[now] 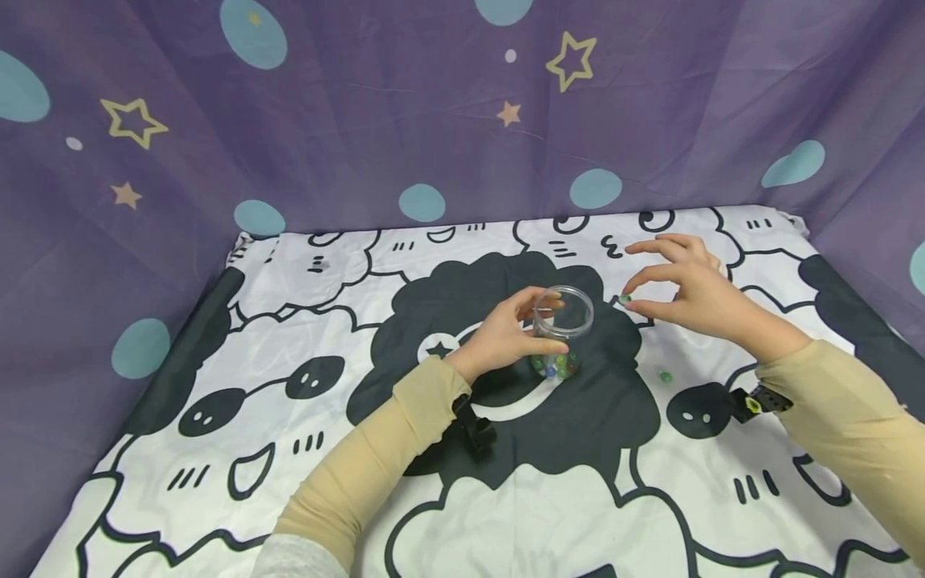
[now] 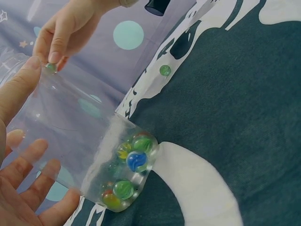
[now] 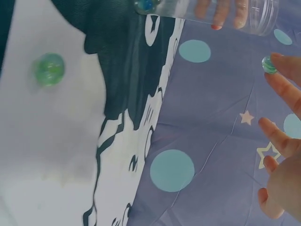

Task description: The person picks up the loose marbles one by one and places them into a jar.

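Note:
A clear plastic jar [image 1: 565, 329] stands on the dark patch of the cloth, its open mouth upward. Several glass marbles [image 2: 137, 161], green, blue and yellow, lie at its bottom. My left hand [image 1: 509, 335] holds the jar from the left, thumb in front and fingers behind. To the right of the jar, my right hand [image 1: 690, 289] pinches a green marble [image 3: 269, 65] between thumb and forefinger, its other fingers spread. That marble is up near the height of the jar's rim. Another green marble [image 1: 666, 376] rests on the cloth, below the right hand in the head view.
A white cloth [image 1: 289, 474] with black cartoon drawings covers the table. Behind it hangs a purple curtain [image 1: 376, 120] with stars and blue spots, which also closes off both sides. Dark wrist cameras [image 1: 474, 425] are strapped at both sleeves.

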Tool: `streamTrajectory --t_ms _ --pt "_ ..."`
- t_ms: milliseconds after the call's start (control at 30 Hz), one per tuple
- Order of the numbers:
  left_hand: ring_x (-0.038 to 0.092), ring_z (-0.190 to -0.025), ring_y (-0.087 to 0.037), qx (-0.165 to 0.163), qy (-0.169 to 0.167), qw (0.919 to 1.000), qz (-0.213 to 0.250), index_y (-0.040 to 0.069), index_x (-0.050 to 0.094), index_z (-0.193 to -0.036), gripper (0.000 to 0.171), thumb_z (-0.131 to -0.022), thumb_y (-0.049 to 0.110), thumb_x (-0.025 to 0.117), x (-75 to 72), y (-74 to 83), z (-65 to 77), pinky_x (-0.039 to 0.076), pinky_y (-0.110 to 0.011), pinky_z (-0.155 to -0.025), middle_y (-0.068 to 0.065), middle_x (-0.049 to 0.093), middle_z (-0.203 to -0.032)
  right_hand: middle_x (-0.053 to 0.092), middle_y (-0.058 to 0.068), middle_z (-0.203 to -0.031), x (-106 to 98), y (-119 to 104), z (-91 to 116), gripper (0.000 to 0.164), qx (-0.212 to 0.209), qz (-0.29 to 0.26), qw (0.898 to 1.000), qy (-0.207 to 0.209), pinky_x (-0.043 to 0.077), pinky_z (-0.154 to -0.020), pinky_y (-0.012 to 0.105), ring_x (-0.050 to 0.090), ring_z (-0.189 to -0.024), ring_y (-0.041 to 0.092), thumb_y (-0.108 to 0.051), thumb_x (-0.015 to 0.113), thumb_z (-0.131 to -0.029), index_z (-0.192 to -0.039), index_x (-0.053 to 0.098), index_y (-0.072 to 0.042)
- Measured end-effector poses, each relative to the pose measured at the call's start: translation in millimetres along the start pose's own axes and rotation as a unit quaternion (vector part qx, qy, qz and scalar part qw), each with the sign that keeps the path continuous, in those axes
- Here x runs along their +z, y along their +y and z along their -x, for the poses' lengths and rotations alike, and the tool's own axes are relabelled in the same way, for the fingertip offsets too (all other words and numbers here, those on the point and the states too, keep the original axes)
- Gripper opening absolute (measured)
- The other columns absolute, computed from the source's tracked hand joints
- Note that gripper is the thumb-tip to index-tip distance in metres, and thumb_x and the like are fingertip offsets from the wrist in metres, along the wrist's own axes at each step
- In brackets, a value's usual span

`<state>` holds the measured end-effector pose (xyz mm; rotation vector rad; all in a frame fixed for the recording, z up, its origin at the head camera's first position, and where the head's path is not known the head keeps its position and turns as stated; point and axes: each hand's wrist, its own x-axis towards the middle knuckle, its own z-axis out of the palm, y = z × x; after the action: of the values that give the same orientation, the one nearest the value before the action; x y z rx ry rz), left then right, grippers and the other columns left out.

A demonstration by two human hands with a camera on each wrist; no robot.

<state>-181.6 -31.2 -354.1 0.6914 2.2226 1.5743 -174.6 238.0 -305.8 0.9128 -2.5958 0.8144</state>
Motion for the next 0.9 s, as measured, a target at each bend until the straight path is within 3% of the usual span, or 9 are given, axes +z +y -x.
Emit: streamTrajectory --t_ms 467,900 --pt "0.047 -0.128 -0.028 0.0 0.002 1.0 0.006 0.013 0.047 -0.133 0.063 -0.078 0.011 0.078 0.0 0.9 -0.8 0.046 -0.033 -0.103 -0.012 0.052 -0.137 0.052 0.018 -0.128 0.5 -13.8 -13.8 0.019 -0.019 -0.02 1.0 0.013 0.021 -0.084 0.069 0.025 -0.127 0.046 -0.002 0.08 -0.07 -0.083 0.073 -0.013" --pt "0.047 -0.127 -0.03 -0.005 0.003 0.9999 0.01 0.01 0.047 -0.133 0.065 -0.077 0.011 0.079 1.1 -0.8 -1.7 0.047 -0.034 -0.103 -0.01 0.052 -0.136 0.053 0.018 -0.126 11.8 -25.6 -21.9 0.017 -0.044 -0.026 0.998 0.033 0.018 -0.088 0.075 0.023 -0.129 0.048 -0.001 0.08 -0.07 -0.082 0.073 -0.011"
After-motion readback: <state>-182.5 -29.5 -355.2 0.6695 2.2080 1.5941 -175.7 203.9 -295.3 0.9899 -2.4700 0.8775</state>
